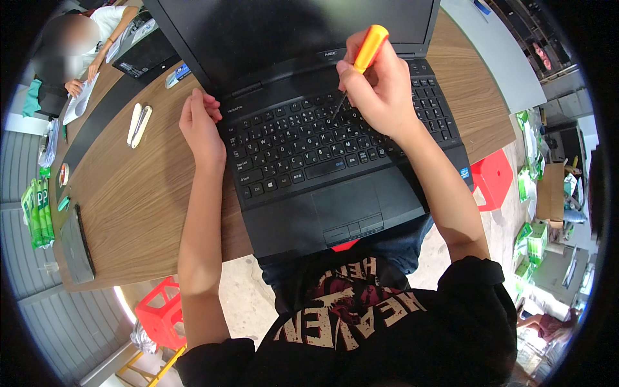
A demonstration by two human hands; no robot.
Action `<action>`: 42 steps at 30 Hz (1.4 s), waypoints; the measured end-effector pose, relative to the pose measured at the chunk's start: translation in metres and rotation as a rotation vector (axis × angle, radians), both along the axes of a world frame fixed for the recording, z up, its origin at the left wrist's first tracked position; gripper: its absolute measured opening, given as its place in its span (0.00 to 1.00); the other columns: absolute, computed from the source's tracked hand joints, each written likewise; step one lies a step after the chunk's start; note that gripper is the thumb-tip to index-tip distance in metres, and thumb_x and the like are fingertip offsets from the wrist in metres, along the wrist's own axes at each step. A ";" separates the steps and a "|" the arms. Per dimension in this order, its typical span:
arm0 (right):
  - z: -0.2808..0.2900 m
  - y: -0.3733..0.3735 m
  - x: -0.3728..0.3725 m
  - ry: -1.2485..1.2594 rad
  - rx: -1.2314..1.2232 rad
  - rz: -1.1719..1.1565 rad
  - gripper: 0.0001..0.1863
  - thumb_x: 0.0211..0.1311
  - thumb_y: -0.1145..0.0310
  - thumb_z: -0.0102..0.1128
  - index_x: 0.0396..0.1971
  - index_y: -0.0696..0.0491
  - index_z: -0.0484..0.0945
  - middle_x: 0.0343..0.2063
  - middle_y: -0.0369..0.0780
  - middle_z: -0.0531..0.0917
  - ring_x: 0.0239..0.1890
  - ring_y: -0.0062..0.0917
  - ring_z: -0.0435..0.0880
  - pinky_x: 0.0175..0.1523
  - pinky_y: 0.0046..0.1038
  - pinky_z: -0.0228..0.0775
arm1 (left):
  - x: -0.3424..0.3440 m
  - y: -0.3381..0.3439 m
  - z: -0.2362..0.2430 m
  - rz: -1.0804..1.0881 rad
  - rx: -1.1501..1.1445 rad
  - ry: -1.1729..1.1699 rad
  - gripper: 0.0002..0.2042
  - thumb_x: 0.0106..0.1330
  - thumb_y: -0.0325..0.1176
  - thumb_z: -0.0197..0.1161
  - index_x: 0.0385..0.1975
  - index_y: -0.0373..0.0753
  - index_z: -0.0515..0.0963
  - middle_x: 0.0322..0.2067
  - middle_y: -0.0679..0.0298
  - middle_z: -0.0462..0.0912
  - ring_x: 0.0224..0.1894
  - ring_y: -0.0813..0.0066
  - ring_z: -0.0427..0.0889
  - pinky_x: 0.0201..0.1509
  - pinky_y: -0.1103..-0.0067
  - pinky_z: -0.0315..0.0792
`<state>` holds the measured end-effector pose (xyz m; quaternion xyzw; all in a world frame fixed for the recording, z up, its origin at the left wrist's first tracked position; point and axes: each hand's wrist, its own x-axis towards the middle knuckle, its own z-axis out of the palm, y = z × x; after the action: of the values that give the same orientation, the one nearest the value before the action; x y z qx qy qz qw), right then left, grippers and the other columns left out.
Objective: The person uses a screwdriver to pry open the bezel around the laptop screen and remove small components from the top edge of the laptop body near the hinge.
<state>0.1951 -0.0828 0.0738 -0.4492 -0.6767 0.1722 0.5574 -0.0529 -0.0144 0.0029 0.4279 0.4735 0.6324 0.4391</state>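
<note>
A black laptop [348, 200] sits open near the front edge of the curved wooden table, its screen tilted back. My right hand [380, 90] grips a yellow-handled screwdriver [372, 45], whose thin shaft reaches down to the keys at the upper middle of the keyboard. At the laptop's left edge rests my left hand [201, 129], fingers loosely bent and slightly apart, with nothing visible in them.
A cream folded object [135, 126], a dark closed laptop [77, 245] and another black device [138, 55] lie leftward. A co-worker [84, 45] handles papers at upper left. Red stools [161, 309] flank the table. Boxes [548, 193] and green packages line the right.
</note>
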 end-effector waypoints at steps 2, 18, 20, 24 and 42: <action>0.001 0.001 -0.001 0.027 -0.083 0.069 0.08 0.56 0.72 0.56 0.33 0.54 0.68 0.16 0.34 0.70 0.16 0.14 0.69 0.23 0.19 0.62 | 0.000 0.000 0.000 -0.009 -0.005 0.002 0.16 0.70 0.40 0.51 0.22 0.39 0.73 0.20 0.69 0.73 0.21 0.85 0.65 0.26 0.86 0.60; 0.001 0.001 0.001 -0.033 0.012 0.058 0.09 0.55 0.72 0.57 0.34 0.54 0.68 0.16 0.37 0.71 0.16 0.19 0.73 0.23 0.21 0.64 | 0.002 -0.002 0.002 0.014 -0.011 -0.011 0.17 0.70 0.43 0.50 0.22 0.39 0.74 0.20 0.69 0.74 0.22 0.85 0.67 0.27 0.85 0.60; 0.006 -0.001 0.005 -0.067 0.027 0.073 0.11 0.54 0.72 0.58 0.35 0.55 0.68 0.16 0.39 0.72 0.16 0.24 0.75 0.22 0.25 0.64 | 0.004 -0.001 0.002 0.012 -0.001 -0.013 0.17 0.70 0.43 0.50 0.23 0.39 0.74 0.20 0.69 0.74 0.22 0.85 0.67 0.27 0.85 0.60; 0.011 -0.002 0.001 -0.192 0.008 0.237 0.08 0.56 0.75 0.59 0.33 0.55 0.68 0.24 0.34 0.75 0.19 0.14 0.73 0.23 0.17 0.64 | 0.001 0.000 -0.003 0.015 0.001 0.035 0.17 0.70 0.42 0.50 0.23 0.39 0.74 0.20 0.69 0.74 0.22 0.85 0.67 0.27 0.86 0.60; 0.007 -0.009 -0.006 -0.302 0.020 0.157 0.12 0.58 0.68 0.55 0.37 0.55 0.64 0.20 0.49 0.78 0.25 0.48 0.78 0.27 0.43 0.68 | 0.021 -0.006 0.013 -0.172 0.299 0.297 0.23 0.70 0.30 0.51 0.63 0.33 0.56 0.59 0.58 0.65 0.62 0.73 0.62 0.66 0.78 0.53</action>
<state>0.1896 -0.0916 0.0813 -0.4099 -0.7874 0.1390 0.4388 -0.0315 -0.0201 0.0156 0.6155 0.3958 0.5857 0.3486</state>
